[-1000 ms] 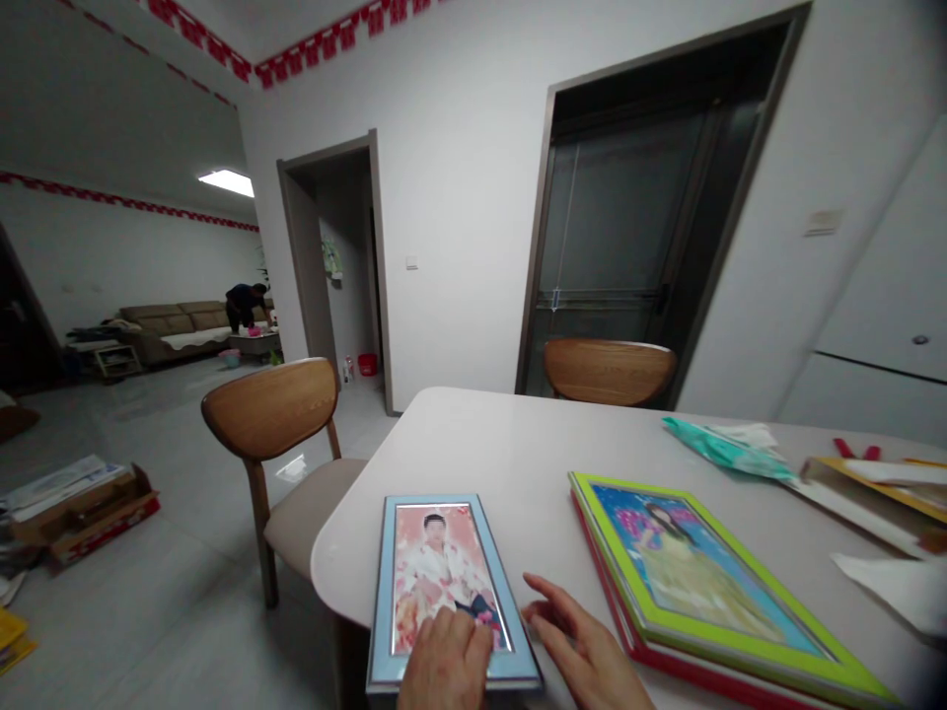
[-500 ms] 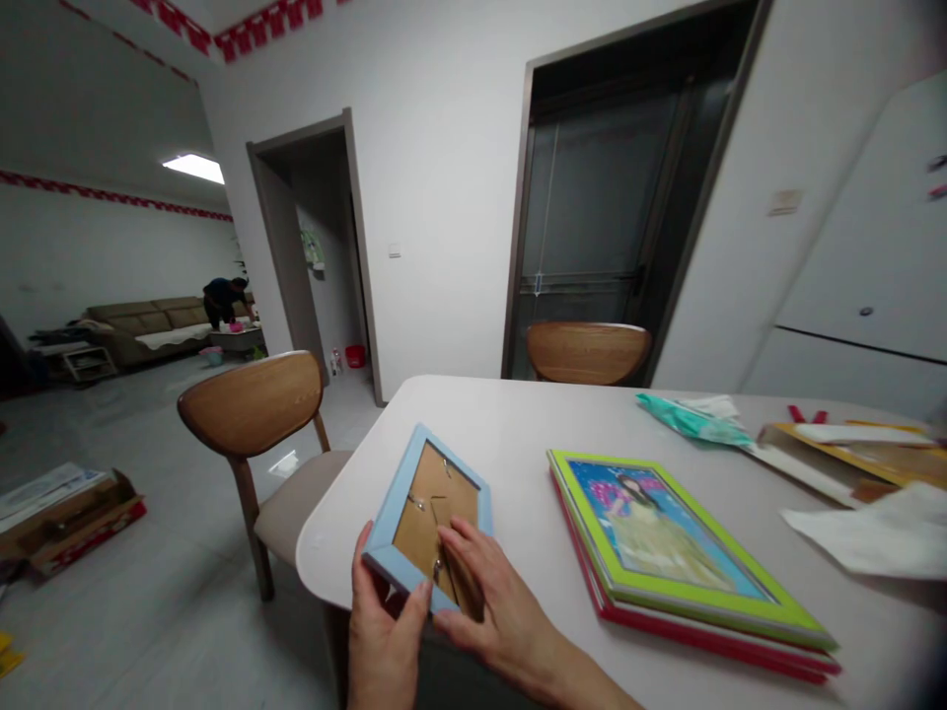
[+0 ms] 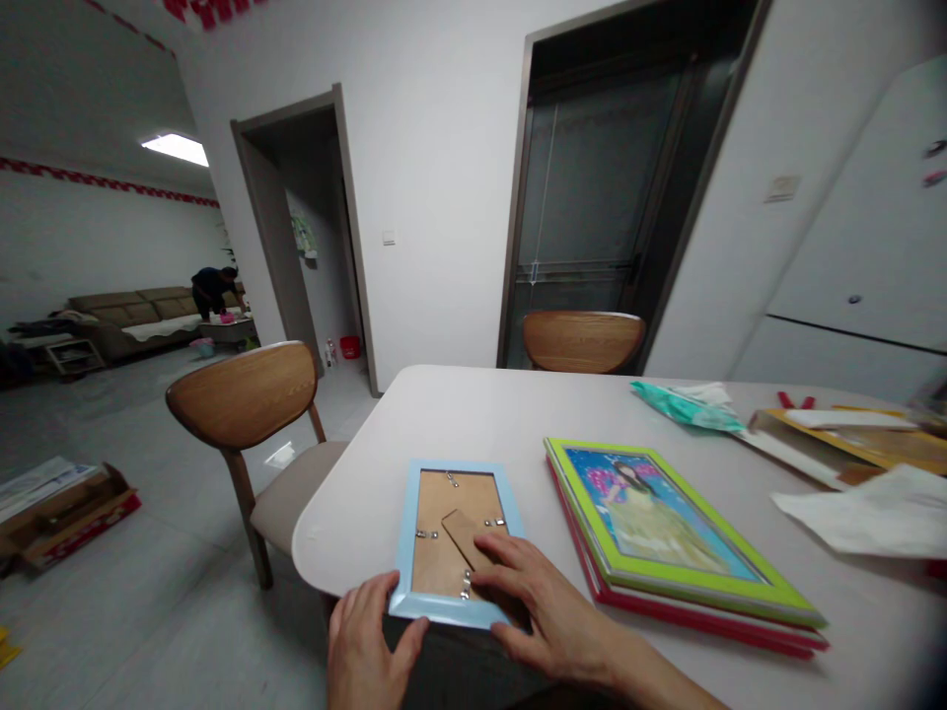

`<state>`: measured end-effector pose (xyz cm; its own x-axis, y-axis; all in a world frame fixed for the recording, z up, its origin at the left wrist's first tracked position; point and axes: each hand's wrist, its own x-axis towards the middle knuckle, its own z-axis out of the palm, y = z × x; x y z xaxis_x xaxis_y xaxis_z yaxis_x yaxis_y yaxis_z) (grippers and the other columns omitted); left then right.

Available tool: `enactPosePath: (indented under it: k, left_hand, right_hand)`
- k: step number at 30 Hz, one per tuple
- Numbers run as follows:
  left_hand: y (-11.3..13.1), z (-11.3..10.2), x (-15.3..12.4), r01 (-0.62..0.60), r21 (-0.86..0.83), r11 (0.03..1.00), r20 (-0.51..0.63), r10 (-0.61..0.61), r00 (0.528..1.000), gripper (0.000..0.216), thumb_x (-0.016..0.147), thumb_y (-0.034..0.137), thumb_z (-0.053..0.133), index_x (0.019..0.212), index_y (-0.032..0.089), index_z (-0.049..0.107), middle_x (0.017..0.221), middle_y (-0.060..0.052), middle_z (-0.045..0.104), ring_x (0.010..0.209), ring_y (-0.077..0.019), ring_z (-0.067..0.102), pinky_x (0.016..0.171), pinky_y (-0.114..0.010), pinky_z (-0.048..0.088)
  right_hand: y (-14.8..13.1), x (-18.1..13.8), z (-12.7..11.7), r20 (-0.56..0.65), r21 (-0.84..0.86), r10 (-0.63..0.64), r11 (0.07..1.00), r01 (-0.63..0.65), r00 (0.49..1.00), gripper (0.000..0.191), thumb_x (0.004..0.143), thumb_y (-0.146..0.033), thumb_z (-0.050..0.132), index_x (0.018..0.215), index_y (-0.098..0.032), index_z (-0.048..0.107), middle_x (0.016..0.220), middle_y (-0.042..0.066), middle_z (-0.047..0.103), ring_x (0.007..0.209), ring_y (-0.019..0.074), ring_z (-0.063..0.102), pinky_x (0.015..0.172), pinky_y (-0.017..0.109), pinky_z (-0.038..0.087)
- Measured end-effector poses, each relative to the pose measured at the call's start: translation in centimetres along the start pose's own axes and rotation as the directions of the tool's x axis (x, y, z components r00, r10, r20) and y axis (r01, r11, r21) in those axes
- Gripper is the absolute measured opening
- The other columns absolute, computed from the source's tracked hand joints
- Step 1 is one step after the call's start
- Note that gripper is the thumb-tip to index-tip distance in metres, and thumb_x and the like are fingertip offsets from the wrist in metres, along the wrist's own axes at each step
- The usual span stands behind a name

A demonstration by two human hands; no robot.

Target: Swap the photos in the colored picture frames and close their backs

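A light-blue picture frame [image 3: 403,537] lies back side up at the near edge of the white table [image 3: 473,414]. Its brown backing board [image 3: 433,498] has small metal clips near the edges and a slanted stand leg [image 3: 459,532] in the middle. My left hand [image 3: 370,631] holds the near left corner, fingers along the side and thumb at the near edge. My right hand [image 3: 547,611] grips the near right part, fingertips over the backing by the leg and thumb at the near edge. That corner is hidden under the hand.
Right of my hands is a stack of frames, a green picture frame [image 3: 666,523] on top and red below. Farther right are a teal-and-white packet [image 3: 688,406], opened packaging [image 3: 836,434] and white paper [image 3: 873,508]. Wooden chairs [image 3: 248,394] stand around; a person [image 3: 212,291] bends near the sofa.
The blue frame has gone from tilted up in my hands to lying flat on the table, turned straighter. My left hand has shifted to its near left corner. The view has moved slightly.
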<state>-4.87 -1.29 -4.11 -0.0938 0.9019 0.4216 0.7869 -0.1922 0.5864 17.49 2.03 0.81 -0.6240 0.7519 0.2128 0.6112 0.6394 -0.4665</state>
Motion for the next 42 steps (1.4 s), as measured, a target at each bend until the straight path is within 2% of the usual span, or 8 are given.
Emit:
enactPosePath:
  k: [6, 11, 19, 23, 27, 35, 38, 42]
  left_hand:
    - [1.3, 0.7, 1.1, -0.181, 0.017, 0.983, 0.163, 0.176, 0.971, 0.040, 0.062, 0.021, 0.061, 0.101, 0.018, 0.054, 0.119, -0.012, 0.050, 0.110, -0.0261, 0.044, 0.091, -0.045, 0.037]
    - [2.4, 0.8, 2.2, -0.189, -0.050, 0.981, 0.321, 0.195, 0.927, 0.021, 0.060, 0.018, 0.064, 0.080, 0.019, 0.056, 0.119, -0.012, 0.049, 0.117, -0.0259, 0.036, 0.094, -0.044, 0.033]
    - [2.3, 0.5, 2.5, -0.128, -0.075, 0.989, 0.346, 0.146, 0.927, 0.019, 0.059, 0.016, 0.064, 0.073, 0.019, 0.052, 0.118, -0.013, 0.051, 0.118, -0.0251, 0.035, 0.096, -0.043, 0.031]
    - [2.1, 0.4, 2.5, -0.120, -0.126, 0.985, 0.331, 0.156, 0.931, 0.020, 0.058, 0.017, 0.064, 0.076, 0.019, 0.054, 0.119, -0.012, 0.050, 0.117, -0.0255, 0.035, 0.096, -0.044, 0.031]
    - [2.2, 0.1, 2.9, -0.108, -0.164, 0.981, 0.338, 0.159, 0.928, 0.025, 0.054, 0.013, 0.065, 0.077, 0.018, 0.056, 0.115, -0.012, 0.053, 0.116, -0.0255, 0.037, 0.095, -0.042, 0.032]
    - [1.9, 0.3, 2.8, -0.112, -0.159, 0.981, 0.356, 0.163, 0.920, 0.028, 0.053, 0.009, 0.062, 0.079, 0.018, 0.056, 0.117, -0.012, 0.052, 0.116, -0.0256, 0.037, 0.095, -0.042, 0.031]
    - [1.9, 0.4, 2.7, -0.108, -0.156, 0.982, 0.366, 0.159, 0.917, 0.026, 0.053, 0.009, 0.061, 0.076, 0.018, 0.054, 0.117, -0.012, 0.051, 0.117, -0.0251, 0.036, 0.095, -0.041, 0.032]
    - [2.3, 0.2, 2.9, -0.096, -0.151, 0.984, 0.366, 0.146, 0.919, 0.023, 0.053, 0.008, 0.060, 0.071, 0.019, 0.052, 0.115, -0.010, 0.053, 0.116, -0.0246, 0.037, 0.095, -0.040, 0.032]
  right_hand:
    - [0.0, 1.7, -0.3, -0.008, -0.021, -0.015, 1.000, 0.015, 1.000, 0.022, 0.073, -0.022, 0.048, 0.088, -0.025, 0.064, 0.108, 0.007, 0.051, 0.103, 0.0200, 0.043, 0.088, 0.035, 0.032]
    - [0.7, 3.7, 0.7, 0.024, -0.011, -0.083, 0.996, 0.083, 0.996, 0.016, 0.067, -0.019, 0.055, 0.074, -0.026, 0.067, 0.101, 0.004, 0.054, 0.097, 0.0181, 0.046, 0.083, 0.032, 0.034]
    - [1.1, 3.9, 2.2, -0.131, 0.018, -0.012, 1.000, 0.014, 0.991, 0.014, 0.071, -0.020, 0.051, 0.075, -0.022, 0.064, 0.097, 0.004, 0.057, 0.091, 0.0162, 0.048, 0.081, 0.030, 0.036]
    - [2.4, 4.0, 1.1, -0.224, -0.031, 0.190, 0.979, -0.202, 0.956, 0.027, 0.073, -0.016, 0.044, 0.094, -0.016, 0.060, 0.105, 0.009, 0.053, 0.099, 0.0178, 0.045, 0.085, 0.028, 0.034]
    - [4.3, 5.2, 0.1, -0.176, -0.190, 0.317, 0.918, -0.348, 0.932, 0.025, 0.068, -0.007, 0.040, 0.076, -0.013, 0.063, 0.089, 0.009, 0.057, 0.089, 0.0173, 0.048, 0.080, 0.025, 0.034]
    - [4.4, 6.0, 0.2, -0.231, -0.214, 0.317, 0.906, -0.365, 0.920, 0.026, 0.073, -0.010, 0.037, 0.077, -0.013, 0.063, 0.088, 0.010, 0.056, 0.087, 0.0186, 0.046, 0.075, 0.025, 0.034]
    - [2.8, 6.6, 1.1, -0.222, -0.167, 0.228, 0.949, -0.268, 0.948, 0.025, 0.074, -0.014, 0.040, 0.085, -0.016, 0.063, 0.093, 0.008, 0.056, 0.089, 0.0173, 0.046, 0.079, 0.026, 0.032]
    - [0.4, 8.4, 2.9, -0.142, -0.155, 0.141, 0.975, -0.162, 0.980, 0.020, 0.075, -0.025, 0.045, 0.075, -0.020, 0.064, 0.080, 0.004, 0.058, 0.082, 0.0162, 0.048, 0.074, 0.026, 0.032]
